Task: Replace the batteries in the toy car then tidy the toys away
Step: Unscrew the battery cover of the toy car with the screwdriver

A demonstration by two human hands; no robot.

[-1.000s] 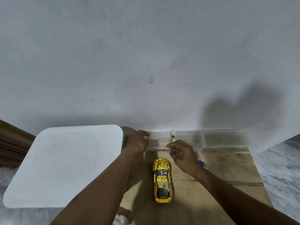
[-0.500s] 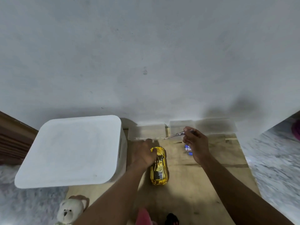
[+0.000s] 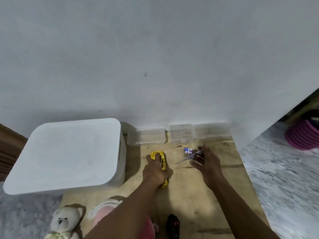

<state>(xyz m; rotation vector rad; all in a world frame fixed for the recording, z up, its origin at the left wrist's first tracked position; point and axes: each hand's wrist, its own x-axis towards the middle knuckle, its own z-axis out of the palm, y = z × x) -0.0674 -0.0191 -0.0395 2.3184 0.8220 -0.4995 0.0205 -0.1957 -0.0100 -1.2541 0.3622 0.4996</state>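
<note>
Toy car (image 3: 163, 161) newly tilted, gripped by left hand (image 3: 155, 173); right hand (image 3: 208, 163) alongside, pinching screwdriver (image 3: 185, 159).

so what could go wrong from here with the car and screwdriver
The screwdriver in the right hand points toward the left hand gripping the toy car; a slip could jab it. The loose batteries lie beside the right hand and could get knocked away.

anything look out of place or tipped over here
The yellow toy car lies tipped on its side, but the left hand grips it. Small batteries lie loose on the board near the right hand, which holds a screwdriver. Nothing looks damaged.
</note>
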